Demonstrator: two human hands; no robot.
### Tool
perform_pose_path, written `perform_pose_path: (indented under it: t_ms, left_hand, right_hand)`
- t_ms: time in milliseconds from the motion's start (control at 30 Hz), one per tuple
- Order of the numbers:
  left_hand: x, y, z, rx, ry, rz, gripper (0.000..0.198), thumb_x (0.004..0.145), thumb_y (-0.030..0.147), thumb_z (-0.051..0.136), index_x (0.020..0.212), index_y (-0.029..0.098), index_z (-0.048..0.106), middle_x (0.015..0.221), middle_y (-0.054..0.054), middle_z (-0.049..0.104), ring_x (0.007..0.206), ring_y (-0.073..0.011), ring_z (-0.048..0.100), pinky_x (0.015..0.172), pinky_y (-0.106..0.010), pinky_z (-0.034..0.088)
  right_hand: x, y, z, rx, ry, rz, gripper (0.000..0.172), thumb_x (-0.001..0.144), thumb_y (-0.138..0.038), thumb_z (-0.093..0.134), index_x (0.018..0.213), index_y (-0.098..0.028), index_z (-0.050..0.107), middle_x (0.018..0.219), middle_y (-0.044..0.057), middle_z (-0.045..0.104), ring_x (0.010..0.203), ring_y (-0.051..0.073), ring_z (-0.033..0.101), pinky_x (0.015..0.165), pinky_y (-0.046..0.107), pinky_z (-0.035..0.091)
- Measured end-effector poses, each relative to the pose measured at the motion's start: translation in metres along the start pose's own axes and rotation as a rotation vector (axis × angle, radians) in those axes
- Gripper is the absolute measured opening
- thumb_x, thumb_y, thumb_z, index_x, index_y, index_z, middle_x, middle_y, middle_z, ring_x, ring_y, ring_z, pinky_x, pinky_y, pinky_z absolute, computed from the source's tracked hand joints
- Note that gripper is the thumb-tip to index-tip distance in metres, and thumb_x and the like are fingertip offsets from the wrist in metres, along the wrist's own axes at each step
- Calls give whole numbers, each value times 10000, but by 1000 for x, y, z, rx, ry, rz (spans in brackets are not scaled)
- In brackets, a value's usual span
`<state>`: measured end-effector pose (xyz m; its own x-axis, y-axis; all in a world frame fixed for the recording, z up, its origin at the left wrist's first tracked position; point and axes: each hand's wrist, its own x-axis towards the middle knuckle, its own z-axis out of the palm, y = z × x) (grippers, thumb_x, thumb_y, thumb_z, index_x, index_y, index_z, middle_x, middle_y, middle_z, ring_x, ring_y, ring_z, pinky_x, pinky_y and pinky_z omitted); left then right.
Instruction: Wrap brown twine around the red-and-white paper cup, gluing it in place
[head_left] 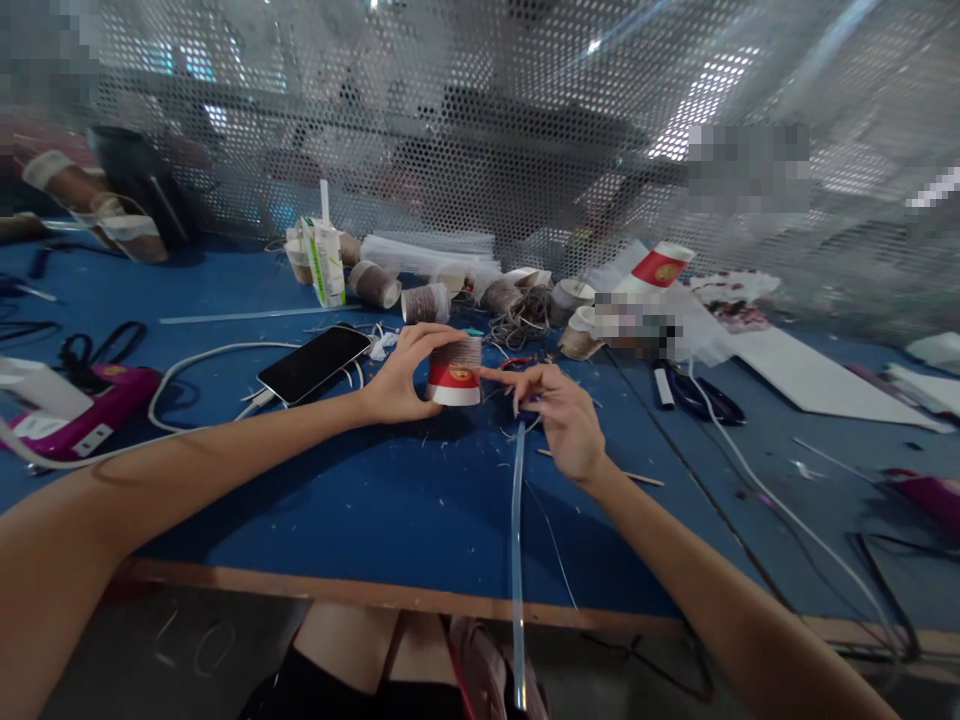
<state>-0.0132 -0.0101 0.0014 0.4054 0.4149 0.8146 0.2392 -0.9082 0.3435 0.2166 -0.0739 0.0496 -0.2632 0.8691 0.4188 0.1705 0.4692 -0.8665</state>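
My left hand [401,378] is closed around a red and white paper cup [454,383], which is turned upside down with grey-brown cord wound about its upper part. The thumb sits low on the cup and the fingers reach over its top. My right hand [562,415] stretches its index finger to the cup's right side, while the other fingers curl in; what they hold, if anything, I cannot make out. Just under them shows a dark blue object [529,412], partly hidden. From it a long clear glue stick [517,560] runs toward me past the table edge.
A phone [319,362] lies on the blue table left of the cup, beside a white cable. Cord-wrapped cups [375,284], tangled cord [521,317] and a drink carton [324,262] stand behind. Scissors [709,396] and a white board [817,370] lie right. A perforated metal screen [450,130] rises behind.
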Motion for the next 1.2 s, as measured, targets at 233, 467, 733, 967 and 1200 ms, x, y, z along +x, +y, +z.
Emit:
perform_pose_path:
  t_ms: [233,467,733,967,1200]
  left_hand:
    - [0,1,-2,15,-30,-58,747,657,293,702,1361,231,459,1289,-110,549,1213,-296,510,1043,-498,448]
    - [-1,-2,-1,6,-97,-46,807,652,399,772,1380,250,457,1318,-115,540,1197,-308,517,1037,-501,438]
    - [1,3,-4,-13,-104,-23,799,642,309,767,1381,243,471,1319,-115,548,1209,-309,526,1043,-502,435]
    - [1,3,-6,0,-125,-75,793,617,263,739,1365,252,474,1316,-108,562,1222,-322,524,1057,-517,430]
    - [1,-1,-3,-57,-71,-74,778,652,334,760,1363,237,461,1307,-121,546,1231,-316,522,1073,-550,446]
  right_hand:
    - [-1,7,-11,-144,340,-229,81,724,-256,482,654,-247,522,747,48,714,812,268,632,802,439,462]
    - [-11,-8,6,-637,-258,-270,68,710,-226,471,738,-237,531,1026,47,719,949,267,454,843,478,366]
    - [-10,-12,3,-544,-56,-157,55,667,-204,470,651,-248,498,836,51,677,911,275,444,882,500,357]
    - [-6,15,-10,-221,458,-254,91,722,-247,456,647,-250,506,741,38,635,772,252,574,773,424,425]
    - [-2,12,-8,-71,365,-266,48,706,-260,558,754,-256,562,878,33,659,881,256,603,829,411,434]
